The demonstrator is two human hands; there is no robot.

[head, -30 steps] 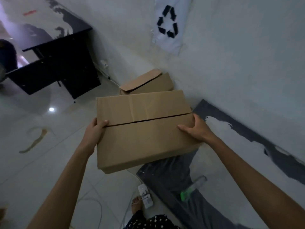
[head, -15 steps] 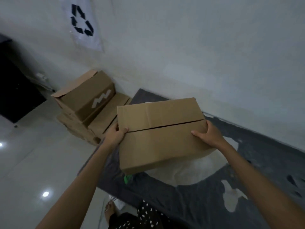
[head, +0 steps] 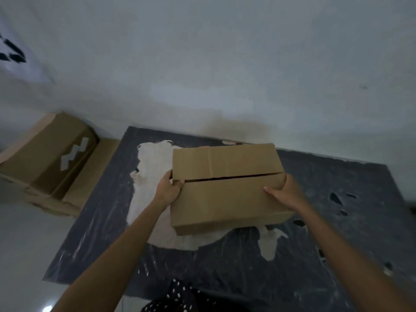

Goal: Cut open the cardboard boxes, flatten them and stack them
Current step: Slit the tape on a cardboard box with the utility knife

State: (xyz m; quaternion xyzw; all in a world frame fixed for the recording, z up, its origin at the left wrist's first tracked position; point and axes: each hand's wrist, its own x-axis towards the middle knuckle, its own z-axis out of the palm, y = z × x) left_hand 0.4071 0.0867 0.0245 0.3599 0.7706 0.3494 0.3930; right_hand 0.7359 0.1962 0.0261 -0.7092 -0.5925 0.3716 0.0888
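Over the dark mat (head: 337, 221) by the wall, the cardboard box (head: 227, 199) is carried between both hands, closed side up. Its two top flaps meet along a dark slit running from end to end.

The left hand (head: 167, 191) has its grip on the left end, thumb on top right at the slit, fingers wrapped round the edge. The right hand (head: 284, 194) takes the right end, thumb laid flat on the near flap, the other fingers going down the side out of sight. So both grips are closed on the box, holding it roughly level. It is low over the pale worn patch in the middle of the mat. Whether its underside touches down, I cannot tell from this angle.

Off to the left, against the wall, a second box (head: 51, 158) lies tilted, with a flat cardboard piece (head: 94, 170) just beside it.

My read: this is the set-down before opening. This box is whole, nothing cut, nothing flattened.

The next move calls for landing it square on the mat and freeing one hand while the other steadies it. No cutter shows anywhere, so one would have to be fetched. I see no tape across that slit, though the light is poor, so the flaps may simply lift. Fingers should stay clear of the seam line if a blade comes in.
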